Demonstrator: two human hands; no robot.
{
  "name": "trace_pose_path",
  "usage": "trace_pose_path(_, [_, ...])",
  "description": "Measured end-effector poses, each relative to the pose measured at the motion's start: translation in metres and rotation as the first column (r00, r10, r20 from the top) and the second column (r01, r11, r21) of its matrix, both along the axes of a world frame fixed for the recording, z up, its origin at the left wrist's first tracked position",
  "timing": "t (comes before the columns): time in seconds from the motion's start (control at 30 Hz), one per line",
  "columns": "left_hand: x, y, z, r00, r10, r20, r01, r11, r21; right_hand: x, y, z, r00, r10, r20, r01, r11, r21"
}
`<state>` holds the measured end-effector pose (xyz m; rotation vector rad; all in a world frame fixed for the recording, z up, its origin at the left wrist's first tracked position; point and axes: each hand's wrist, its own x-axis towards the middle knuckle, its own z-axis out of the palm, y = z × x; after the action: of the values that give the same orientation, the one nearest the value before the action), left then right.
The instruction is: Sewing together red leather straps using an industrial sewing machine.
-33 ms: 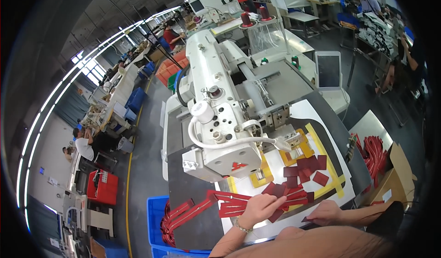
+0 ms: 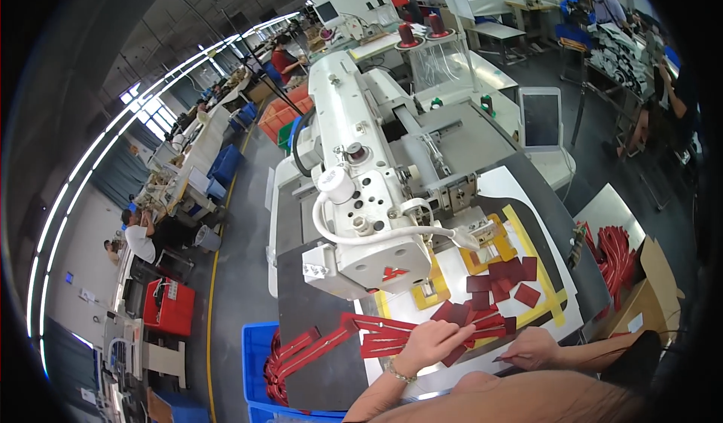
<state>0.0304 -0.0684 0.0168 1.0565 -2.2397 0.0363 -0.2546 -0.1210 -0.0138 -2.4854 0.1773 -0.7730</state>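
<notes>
My left hand [image 2: 434, 345] lies over the red fabric strips [image 2: 384, 324], thumb and fingers closed on them at the front of the sewing machine [image 2: 361, 190]. Each strip carries a pale line along its length, and they run left over the table edge. My right hand [image 2: 533, 348], to the right of the strips, is pinched closed; a small dark tip shows at its fingers, too small to name. Dark red square patches [image 2: 501, 276] lie scattered just beyond the strips. Yellow clamp frames [image 2: 431, 291] sit under the machine head.
At the left a blue bin [image 2: 260, 333] takes the hanging strip ends. More red strips [image 2: 614, 254] lie at the right beside a cardboard box [image 2: 655, 287]. A grey-screened panel [image 2: 541, 118] stands behind the table. Other people work at distant tables.
The whole view has shifted slightly. Both hands hold nearly the same places, and the strips and patches lie as before.
</notes>
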Motion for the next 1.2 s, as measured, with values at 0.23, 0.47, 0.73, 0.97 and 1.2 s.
trace_pose_path(0.23, [0.003, -0.001, -0.010, 0.998, -0.018, -0.057, 0.017, 1.000, -0.020, 0.060, -0.020, 0.012, 0.986, -0.018, -0.166, 0.167, 0.070, 0.983])
trace_pose_path(0.47, [0.017, -0.009, -0.023, 0.954, 0.187, -0.234, -0.218, 0.969, -0.115, 0.109, -0.066, 0.010, 0.986, 0.156, -0.054, 0.061, -0.044, 0.997])
trace_pose_path(0.73, [0.022, -0.006, -0.029, 0.924, 0.255, -0.286, -0.248, 0.967, 0.061, 0.132, -0.085, -0.005, 0.972, 0.237, 0.007, -0.030, 0.095, 0.995])
trace_pose_path(0.97, [0.013, -0.004, -0.034, 0.894, 0.260, -0.365, -0.211, 0.963, 0.170, 0.129, -0.089, -0.013, 0.979, 0.205, 0.000, -0.071, 0.340, 0.938])
trace_pose_path(1.2, [0.012, -0.005, -0.031, 0.774, 0.379, -0.507, -0.187, 0.902, 0.389, 0.128, -0.089, -0.020, 0.988, 0.151, 0.025, -0.084, 0.397, 0.914])
